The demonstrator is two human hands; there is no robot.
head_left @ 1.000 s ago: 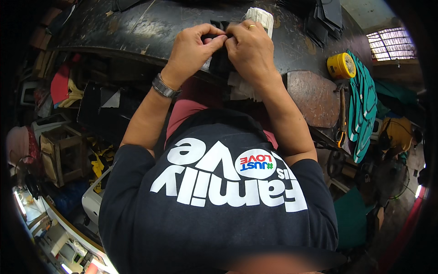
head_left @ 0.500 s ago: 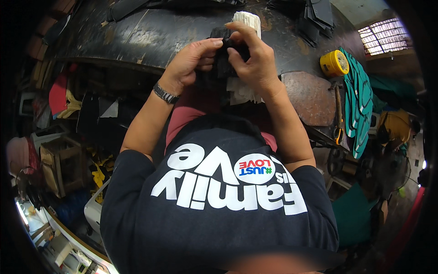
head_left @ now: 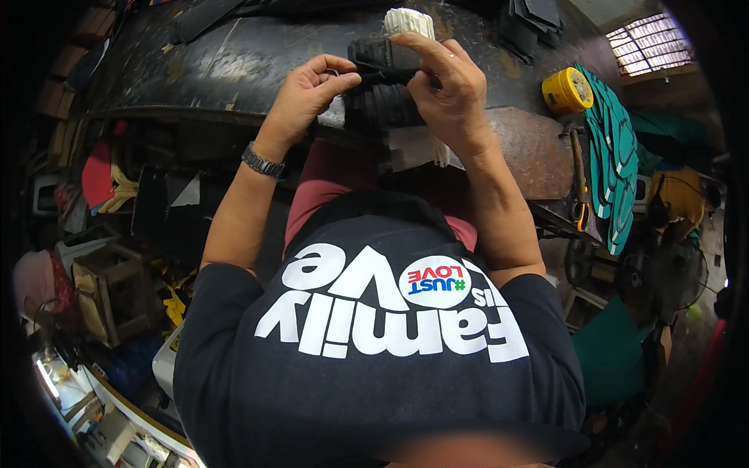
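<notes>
My left hand (head_left: pixel 314 87), with a dark watch on the wrist, pinches one end of a narrow black strip (head_left: pixel 388 76). The other end is between the thumb and fingers of my right hand (head_left: pixel 454 87), so the strip spans the gap between my hands. Beneath it, a pile of black ribbed-looking pieces (head_left: pixel 384 107) lies at the near table edge; their exact kind is unclear. Just beyond my right fingers stands a bundle of white strips (head_left: pixel 409 22). Pale sheet material (head_left: pixel 413 148) hangs below the black pile, above my lap.
The worn dark table (head_left: pixel 265 62) stretches ahead. Black flat pieces (head_left: pixel 530 27) are stacked at the far right. A yellow tub (head_left: pixel 567 90) stands right, beside green cut pieces (head_left: pixel 612 164) draped over the edge. Orange-handled scissors (head_left: pixel 579 214) lie near a brown board (head_left: pixel 530 152).
My hands have moved apart, the left going left and the right going right. The black strip now shows stretched between them.
</notes>
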